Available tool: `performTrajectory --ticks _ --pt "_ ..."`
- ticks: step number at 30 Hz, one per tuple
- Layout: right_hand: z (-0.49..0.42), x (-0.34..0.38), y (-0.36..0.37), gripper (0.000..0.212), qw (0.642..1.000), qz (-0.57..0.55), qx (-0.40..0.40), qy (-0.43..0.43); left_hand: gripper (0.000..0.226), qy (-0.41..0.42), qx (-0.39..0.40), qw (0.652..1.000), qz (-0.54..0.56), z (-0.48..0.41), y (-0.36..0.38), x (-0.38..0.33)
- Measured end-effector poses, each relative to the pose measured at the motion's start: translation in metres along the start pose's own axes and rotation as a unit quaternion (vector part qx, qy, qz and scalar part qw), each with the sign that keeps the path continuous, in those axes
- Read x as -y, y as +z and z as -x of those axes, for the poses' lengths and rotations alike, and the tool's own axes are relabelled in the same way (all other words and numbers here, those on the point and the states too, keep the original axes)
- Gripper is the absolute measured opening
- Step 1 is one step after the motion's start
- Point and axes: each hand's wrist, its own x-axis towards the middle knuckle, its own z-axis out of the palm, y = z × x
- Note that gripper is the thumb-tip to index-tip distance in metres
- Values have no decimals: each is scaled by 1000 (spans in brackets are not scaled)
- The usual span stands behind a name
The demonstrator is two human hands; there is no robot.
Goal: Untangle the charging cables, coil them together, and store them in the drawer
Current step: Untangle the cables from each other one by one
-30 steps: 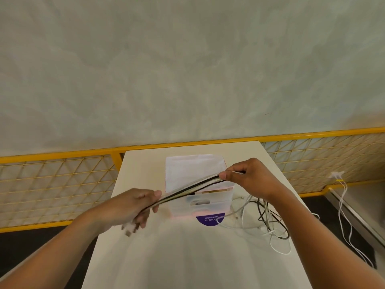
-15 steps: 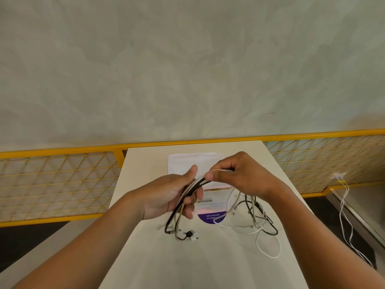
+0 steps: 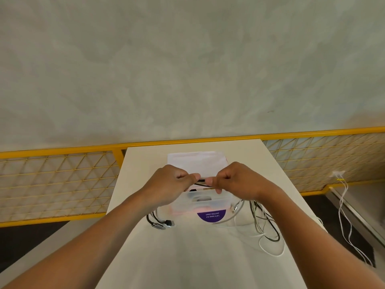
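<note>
My left hand (image 3: 173, 185) and my right hand (image 3: 235, 181) are close together above a translucent plastic drawer box (image 3: 208, 203) on the white table (image 3: 198, 257). Both pinch a bundle of black and white charging cables (image 3: 201, 182) between thumb and fingers. The plug ends (image 3: 161, 223) of the bundle hang below my left hand and rest on the table. The rest of the cables (image 3: 264, 224) lie in a loose tangle to the right of the box, under my right wrist.
A purple round sticker (image 3: 211, 215) shows at the box's front. A yellow mesh railing (image 3: 58, 180) runs behind the table on both sides. Another white cable (image 3: 343, 207) hangs from a plug at the right, off the table.
My hands have come together over the box, from wide apart with the cables stretched taut. The plug ends now rest on the table at the left.
</note>
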Motion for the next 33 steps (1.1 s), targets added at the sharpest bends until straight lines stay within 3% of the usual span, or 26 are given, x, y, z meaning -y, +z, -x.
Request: performTrajectory --ticks 12,16,22,27,33 --pt "-3 -55 12 55 993 27 -91 73 53 -21 -17 996 -81 2 -11 34" --pt "2 -69 12 44 991 12 -93 90 52 -27 -14 996 -80 1 -11 45" --pt "11 -57 1 37 995 -57 21 78 51 3 -4 999 -51 4 -12 43" --pt "9 -11 -2 64 977 -150 147 41 46 46 13 998 -43 4 -4 24" --pt "-4 15 7 36 977 -163 134 -14 39 84 4 994 -70 2 -6 13"
